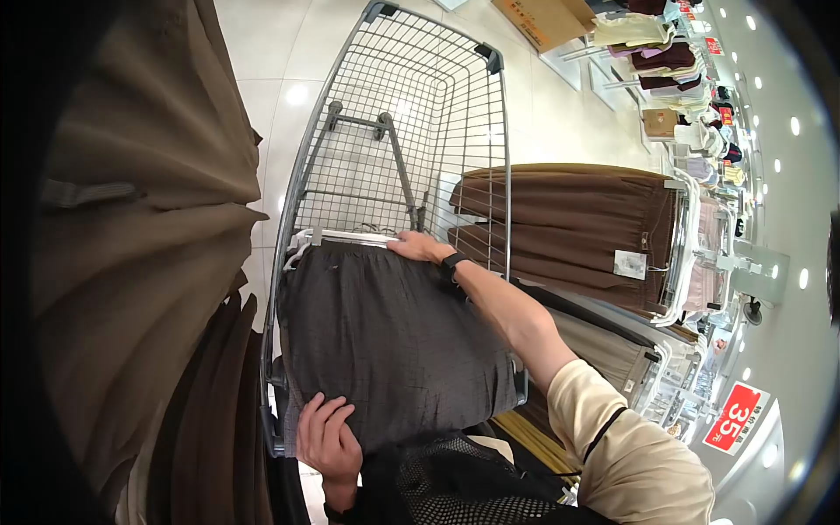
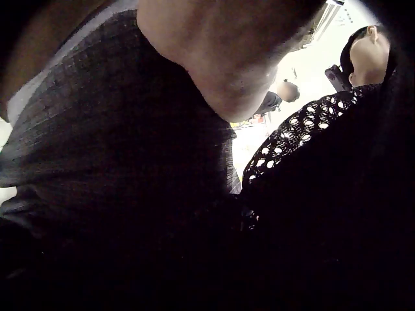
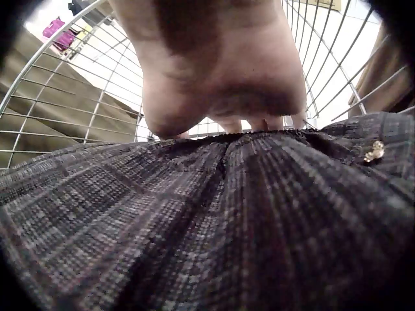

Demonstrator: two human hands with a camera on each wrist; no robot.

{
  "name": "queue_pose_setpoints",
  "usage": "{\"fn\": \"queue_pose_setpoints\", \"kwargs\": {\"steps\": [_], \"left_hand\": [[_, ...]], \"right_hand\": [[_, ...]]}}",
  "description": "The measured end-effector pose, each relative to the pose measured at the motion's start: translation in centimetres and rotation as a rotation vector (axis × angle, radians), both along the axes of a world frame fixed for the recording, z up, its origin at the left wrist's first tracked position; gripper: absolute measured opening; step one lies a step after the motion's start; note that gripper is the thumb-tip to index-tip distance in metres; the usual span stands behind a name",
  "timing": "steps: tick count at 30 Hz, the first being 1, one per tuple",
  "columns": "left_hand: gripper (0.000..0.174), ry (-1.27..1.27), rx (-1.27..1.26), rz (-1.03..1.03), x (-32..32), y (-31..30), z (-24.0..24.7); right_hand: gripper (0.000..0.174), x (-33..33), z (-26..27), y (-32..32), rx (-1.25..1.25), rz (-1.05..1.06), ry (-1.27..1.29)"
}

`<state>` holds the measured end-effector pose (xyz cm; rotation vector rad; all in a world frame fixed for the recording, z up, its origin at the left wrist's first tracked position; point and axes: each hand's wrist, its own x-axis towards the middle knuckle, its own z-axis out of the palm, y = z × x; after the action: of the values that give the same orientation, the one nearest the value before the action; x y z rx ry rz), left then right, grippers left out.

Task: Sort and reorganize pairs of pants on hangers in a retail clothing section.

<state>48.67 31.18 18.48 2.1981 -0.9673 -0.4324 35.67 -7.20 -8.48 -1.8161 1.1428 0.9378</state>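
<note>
Dark grey checked trousers (image 1: pixel 394 324) lie in a heap across the near end of a wire shopping cart (image 1: pixel 302 175), their gathered waistband toward the far end. White hangers (image 1: pixel 354 236) run along that waistband. At the hangers' right end, my right hand (image 1: pixel 422 248) grips a white hanger; in the right wrist view, the right hand (image 3: pixel 224 78) has its fingertips hidden behind the waistband. My left hand (image 1: pixel 325 437) rests on the near left corner of the trousers with its fingers extended. The left wrist view shows part of the left hand (image 2: pixel 220 58) over dark fabric.
Brown trousers (image 1: pixel 569 227) hang on a rack right of the cart, with grey trousers (image 1: pixel 604 350) nearer. Large brown garments (image 1: pixel 157 175) hang close on the left. A red price sign (image 1: pixel 735 418) stands at right. A cardboard box (image 1: pixel 542 22) sits beyond the cart.
</note>
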Motion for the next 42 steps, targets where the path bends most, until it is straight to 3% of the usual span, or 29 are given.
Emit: {"fn": "queue_pose_setpoints", "kwargs": {"steps": [1,5,8,9,10,12,13,18,22,24,25,26,28,29,31,33,35,36,38,39,40,42], "left_hand": [[0.022,-0.016,-0.014,-0.013,0.0,0.1,-0.1],[0.022,-0.028,-0.014,-0.018,-0.1,0.0,-0.1],[0.023,-0.050,-0.011,-0.023,-0.3,-0.1,0.1],[0.023,-0.059,-0.010,-0.026,-0.3,-0.3,0.3],[0.023,-0.069,-0.010,-0.026,-0.3,-0.4,0.4],[0.023,-0.037,-0.025,-0.025,-0.6,-0.3,0.6],[0.023,-0.023,-0.034,-0.029,-0.6,-0.3,0.6],[0.023,-0.110,-0.086,-0.022,-1.0,-0.7,1.1],[0.021,-0.120,-0.115,-0.040,-2.2,-0.6,1.8],[0.022,-0.136,-0.111,-0.052,-2.5,-0.5,2.2],[0.029,-0.136,-0.043,-0.068,-2.8,-0.4,2.6],[0.052,-0.164,-0.016,-0.042,-2.7,0.6,0.7],[0.075,-0.116,-0.196,-0.112,-3.0,-0.1,-0.1],[0.085,0.139,-0.233,-0.189,-4.5,-2.7,4.6],[0.087,0.129,-0.381,-0.368,-8.1,-5.7,8.9],[0.079,0.252,-0.467,-0.543,-10.3,-8.3,6.8],[0.068,0.249,-0.366,-0.876,-14.9,-10.3,10.6],[0.062,0.163,-0.270,-1.108,-19.3,-10.4,15.8],[0.048,0.271,-0.115,-1.380,-23.9,-10.8,14.2],[0.048,0.722,0.063,-1.364,-26.7,-10.2,12.9],[0.050,0.790,0.172,-1.440,-29.6,-9.7,15.5],[0.056,0.542,0.521,-1.312,-32.5,-8.4,14.5]], "right_hand": [[0.085,0.0,0.1,-0.2,0.035,-0.028,-0.016],[0.092,-0.2,0.6,0.9,-0.246,0.057,-0.100],[0.083,0.6,4.2,-0.3,-0.408,0.144,-0.213],[0.071,0.5,5.6,-0.2,-0.594,0.174,-0.345],[0.067,0.8,7.2,-0.4,-0.582,0.142,-0.370],[0.059,0.9,10.7,-0.9,-0.558,0.078,-0.421],[0.045,0.5,12.3,-0.6,-0.627,0.076,-0.559],[0.030,-3.4,25.0,3.5,-0.855,0.132,-0.871],[0.030,-9.5,36.5,8.5,-0.954,0.007,-1.059],[0.032,-13.6,39.2,11.2,-1.014,-0.073,-1.150],[0.032,-16.0,40.8,12.6,-1.020,-0.096,-1.158],[0.033,-18.3,42.4,14.2,-1.029,-0.121,-1.160],[0.035,-23.6,45.2,17.7,-0.999,-0.186,-1.139],[0.035,-25.9,45.5,19.7,-0.975,-0.258,-1.134],[0.037,-31.3,46.2,23.7,-0.990,-0.359,-1.153],[0.039,-36.0,48.1,27.3,-0.967,-0.498,-1.149],[0.040,-39.8,49.5,31.2,-1.032,-0.667,-1.089],[0.040,-41.5,49.9,32.7,-1.050,-0.753,-1.080],[0.042,-44.2,50.1,36.1,-1.152,-0.906,-0.969],[0.042,-45.6,50.4,37.2,-1.265,-0.911,-0.960],[0.040,-46.8,50.3,38.3,-1.297,-0.982,-0.928],[0.040,-48.7,51.6,40.2,-1.296,-1.172,-0.793]]}}
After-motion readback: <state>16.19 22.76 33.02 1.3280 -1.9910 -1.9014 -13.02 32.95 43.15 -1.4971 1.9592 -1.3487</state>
